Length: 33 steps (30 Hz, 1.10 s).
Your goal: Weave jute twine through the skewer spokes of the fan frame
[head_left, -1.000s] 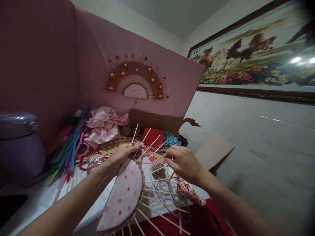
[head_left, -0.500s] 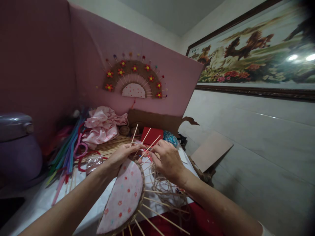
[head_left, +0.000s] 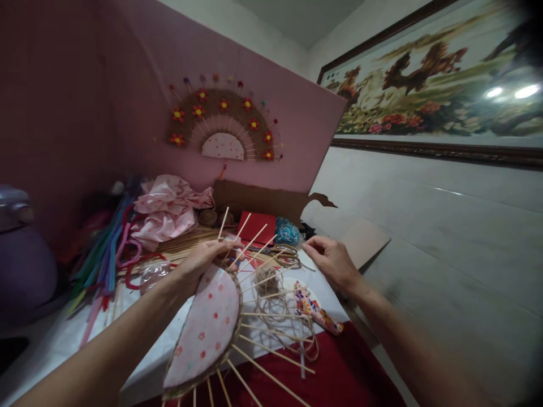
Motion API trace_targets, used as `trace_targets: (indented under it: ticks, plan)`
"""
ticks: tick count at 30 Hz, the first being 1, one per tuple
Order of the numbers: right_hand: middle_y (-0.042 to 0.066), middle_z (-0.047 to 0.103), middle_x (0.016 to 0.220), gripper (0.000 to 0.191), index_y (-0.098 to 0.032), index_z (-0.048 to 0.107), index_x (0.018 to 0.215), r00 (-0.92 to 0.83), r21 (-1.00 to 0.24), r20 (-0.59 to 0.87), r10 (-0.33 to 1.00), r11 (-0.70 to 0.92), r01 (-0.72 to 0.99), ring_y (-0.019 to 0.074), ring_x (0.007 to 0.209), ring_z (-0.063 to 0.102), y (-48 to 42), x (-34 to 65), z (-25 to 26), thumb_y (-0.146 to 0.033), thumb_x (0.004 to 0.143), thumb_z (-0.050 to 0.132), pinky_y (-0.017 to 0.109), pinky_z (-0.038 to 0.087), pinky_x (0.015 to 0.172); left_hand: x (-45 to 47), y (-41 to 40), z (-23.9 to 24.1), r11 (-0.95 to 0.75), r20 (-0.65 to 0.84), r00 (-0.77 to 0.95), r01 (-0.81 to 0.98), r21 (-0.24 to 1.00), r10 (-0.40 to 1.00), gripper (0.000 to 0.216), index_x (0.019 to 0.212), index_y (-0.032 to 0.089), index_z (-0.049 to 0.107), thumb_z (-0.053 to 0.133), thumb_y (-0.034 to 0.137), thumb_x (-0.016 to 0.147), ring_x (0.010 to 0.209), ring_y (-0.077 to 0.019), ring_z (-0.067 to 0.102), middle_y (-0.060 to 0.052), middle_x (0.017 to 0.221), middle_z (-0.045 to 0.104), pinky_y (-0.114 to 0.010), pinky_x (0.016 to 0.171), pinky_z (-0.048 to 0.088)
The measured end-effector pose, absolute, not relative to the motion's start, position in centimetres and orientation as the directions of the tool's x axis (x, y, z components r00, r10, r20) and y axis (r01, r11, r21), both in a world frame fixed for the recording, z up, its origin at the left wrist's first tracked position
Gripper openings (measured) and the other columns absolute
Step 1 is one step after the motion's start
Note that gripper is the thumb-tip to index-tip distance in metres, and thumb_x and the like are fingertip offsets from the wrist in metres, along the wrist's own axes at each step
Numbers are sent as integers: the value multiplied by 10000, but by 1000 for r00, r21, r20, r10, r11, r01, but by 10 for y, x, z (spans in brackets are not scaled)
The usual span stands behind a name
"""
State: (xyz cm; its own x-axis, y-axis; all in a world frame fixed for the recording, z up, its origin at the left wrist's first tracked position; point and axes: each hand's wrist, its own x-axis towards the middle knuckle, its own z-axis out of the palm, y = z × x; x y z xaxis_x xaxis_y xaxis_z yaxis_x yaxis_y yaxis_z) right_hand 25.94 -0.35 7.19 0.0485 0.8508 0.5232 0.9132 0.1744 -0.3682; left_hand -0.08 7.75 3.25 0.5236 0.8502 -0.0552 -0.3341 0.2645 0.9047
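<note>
My left hand (head_left: 212, 253) grips a half-round fan frame (head_left: 207, 322) by its upper edge. The frame is covered in white cloth with red flowers, and a braided twine border runs along its curve. Thin wooden sticks (head_left: 271, 342) fan out from that border. Apart from the frame, to its right, my right hand (head_left: 331, 261) has its thumb and fingers pinched together; whatever is between them is too small to make out. Below the sticks lies a ball of twine (head_left: 266, 278) with loose loops around it.
Scissors (head_left: 286, 255), blue yarn (head_left: 289, 230) and a red card (head_left: 257, 228) lie behind the sticks. Pink cloth (head_left: 163, 212) and coloured pipe cleaners (head_left: 108, 243) are at left. A finished fan (head_left: 223, 146) hangs on the pink board. Patterned fabric (head_left: 318, 311) lies at right.
My right hand has moved away from the sticks, out to the right, with its fingers pinched. My left hand still holds the frame. The view has shifted slightly.
</note>
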Motion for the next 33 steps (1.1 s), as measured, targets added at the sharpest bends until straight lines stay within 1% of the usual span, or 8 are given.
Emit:
trace_targets:
  ticks: [3, 7, 9, 13, 16, 20, 26, 33]
  plan:
    - [10, 623, 580, 235, -183, 634, 625, 42, -320, 347, 937, 77, 944, 150, 557, 548, -13, 291, 46, -273, 794, 498, 244, 370, 532, -1, 80, 33, 273, -66, 518, -334, 902, 853, 196, 888, 91, 677, 624, 203, 736, 513, -134, 622, -103, 742, 708, -212, 469, 480]
    - [34, 668, 730, 181, -181, 652, 731, -7, -259, 199, 980, 60, 964, 164, 685, 595, -33, 310, 13, -169, 764, 475, 254, 416, 634, -3, 80, 32, 294, -95, 495, -340, 893, 863, 184, 902, 100, 659, 591, 150, 739, 506, -130, 615, -81, 701, 696, -200, 448, 479]
    - [61, 664, 849, 189, -167, 639, 844, 12, -244, 144, 990, 24, 969, 180, 773, 602, -44, 311, 3, -139, 733, 489, 266, 434, 684, -4, 81, 31, 307, -107, 495, -344, 887, 862, 183, 907, 105, 650, 579, 137, 741, 502, -129, 612, -76, 698, 691, -201, 442, 483]
    - [96, 622, 994, 283, -161, 581, 1004, -11, -275, 38, 999, 21, 961, 207, 869, 587, -58, 309, -9, -291, 753, 568, 292, 451, 737, -6, 85, 28, 306, -101, 488, -361, 881, 867, 191, 921, 95, 645, 576, 133, 746, 533, -129, 623, -88, 731, 696, -203, 479, 506]
    - [83, 601, 1000, 311, -175, 574, 1044, -77, -287, 15, 997, 78, 955, 201, 885, 568, -56, 307, -16, -265, 746, 573, 295, 438, 778, -6, 86, 27, 300, -106, 466, -364, 882, 878, 195, 926, 83, 647, 565, 126, 754, 538, -126, 626, -94, 732, 697, -198, 492, 512]
    - [48, 575, 878, 248, -170, 599, 938, -86, -295, 14, 996, 86, 952, 183, 789, 540, -47, 307, -20, -198, 692, 578, 277, 421, 711, -6, 83, 30, 291, -100, 468, -356, 888, 878, 183, 915, 83, 644, 574, 142, 756, 513, -127, 620, -100, 727, 701, -193, 458, 499]
    - [25, 543, 831, 166, -177, 524, 815, -43, -254, 173, 984, 87, 963, 168, 744, 499, -46, 314, -13, -190, 657, 575, 261, 371, 675, -6, 85, 30, 287, -124, 429, -339, 896, 895, 195, 929, 88, 639, 595, 148, 748, 506, -125, 625, -109, 760, 710, -198, 476, 517]
    - [6, 524, 710, 140, -179, 452, 718, 17, -199, 47, 999, -8, 980, 141, 633, 444, -45, 304, -4, -202, 631, 561, 237, 281, 555, -6, 89, 26, 290, -130, 430, -329, 899, 893, 194, 941, 95, 629, 588, 155, 761, 511, -129, 629, -101, 769, 704, -197, 462, 512]
